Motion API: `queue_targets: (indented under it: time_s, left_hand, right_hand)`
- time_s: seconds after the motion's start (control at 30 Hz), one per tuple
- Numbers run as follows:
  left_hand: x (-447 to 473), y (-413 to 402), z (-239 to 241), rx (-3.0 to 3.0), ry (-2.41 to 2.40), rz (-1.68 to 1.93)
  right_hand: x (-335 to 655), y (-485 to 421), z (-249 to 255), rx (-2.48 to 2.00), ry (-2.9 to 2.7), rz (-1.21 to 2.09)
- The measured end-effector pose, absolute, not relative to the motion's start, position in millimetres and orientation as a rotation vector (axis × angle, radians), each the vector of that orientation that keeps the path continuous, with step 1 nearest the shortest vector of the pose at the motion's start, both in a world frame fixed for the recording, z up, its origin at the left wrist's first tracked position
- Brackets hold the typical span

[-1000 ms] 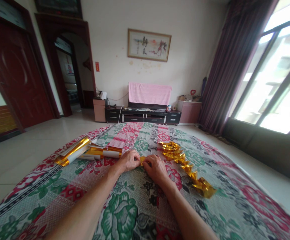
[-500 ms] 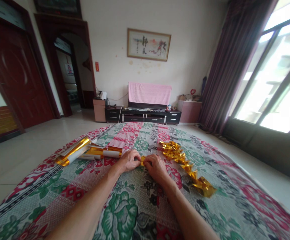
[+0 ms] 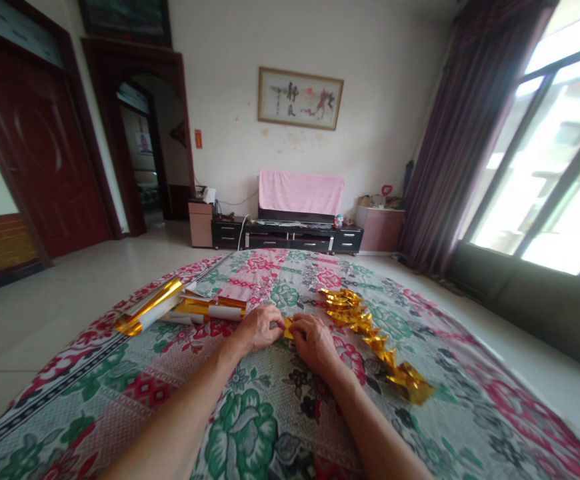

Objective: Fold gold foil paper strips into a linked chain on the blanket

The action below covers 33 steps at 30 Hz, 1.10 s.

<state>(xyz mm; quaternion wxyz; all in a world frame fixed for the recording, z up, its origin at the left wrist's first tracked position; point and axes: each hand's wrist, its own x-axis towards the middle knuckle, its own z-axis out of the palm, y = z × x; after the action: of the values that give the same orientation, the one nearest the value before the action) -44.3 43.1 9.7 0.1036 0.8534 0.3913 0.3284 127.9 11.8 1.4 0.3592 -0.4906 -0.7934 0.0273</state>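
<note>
Between my two hands is a small piece of gold foil paper [image 3: 288, 327], pinched from both sides over the patterned cloth. My left hand [image 3: 261, 327] has its thumb and fingers closed on the paper's left edge. My right hand [image 3: 314, 339] grips the other side, its fingers covering much of the piece. A row of folded gold foil pieces [image 3: 377, 343] lies to the right of my right hand. Left of my left hand, curled sheets of gold foil paper [image 3: 155, 308] with white backs rest on the cloth.
A floral cloth [image 3: 243, 427] in red, green and grey covers the rounded surface under my arms. Beyond it stand a black low cabinet [image 3: 290, 241] and a pink towel [image 3: 301, 191] draped over something. A curtain [image 3: 470, 147] hangs by the window on the right.
The whole view has shifted slightly, so everything sits a little lower. My hands stay on the gold foil paper, with only a small shift of the fingers.
</note>
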Motion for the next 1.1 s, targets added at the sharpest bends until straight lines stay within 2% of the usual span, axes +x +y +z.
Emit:
queue_targets:
  time_s: [0.47,0.9,1.1]
  left_hand:
    - [-42.4,38.8,12.1,2.594,1.198,0.911]
    - [-45.2,41.7,11.4,2.483,1.26,0.951]
    - [-42.7,40.5,15.9,2.532,1.301,0.845]
  right_hand:
    - [125.3,6.5,5.5,-1.298,-2.059,0.125]
    - [127.3,10.8,1.8,-1.015,-2.038,0.19]
    - [126.8,12.5,-0.8,-1.188,-1.933,0.108]
